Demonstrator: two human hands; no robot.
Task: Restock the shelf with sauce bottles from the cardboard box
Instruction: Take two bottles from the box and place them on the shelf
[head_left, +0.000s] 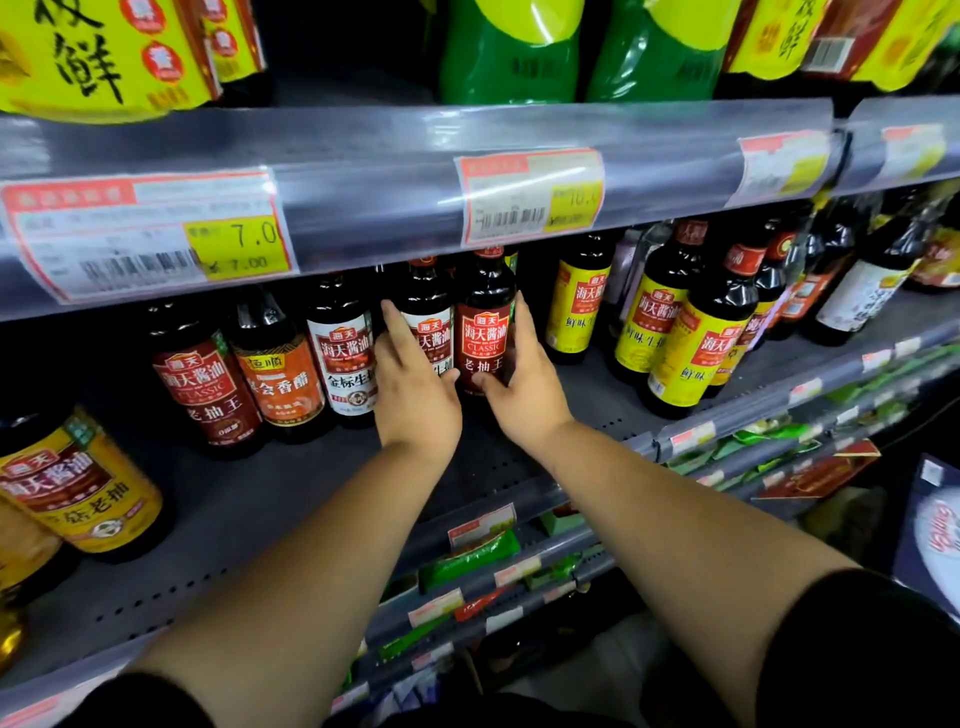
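Both my arms reach into the grey middle shelf (291, 499). My right hand (524, 384) wraps around a dark sauce bottle with a red label (483, 332), thumb on its front and fingers on its right side; the bottle stands upright on the shelf. My left hand (415, 384) lies against the white-labelled sauce bottle (428, 317) just to its left, forefinger stretched up along the bottle's left side. Whether that hand grips it I cannot tell. The cardboard box is out of sight.
More bottles stand in rows: red-, orange- and white-labelled ones (270, 374) to the left, yellow-labelled ones (670, 338) to the right, a yellow-labelled jug (78, 493) at far left. The price rail of the upper shelf (395, 171) hangs low overhead. Green packets (467, 556) fill lower shelves.
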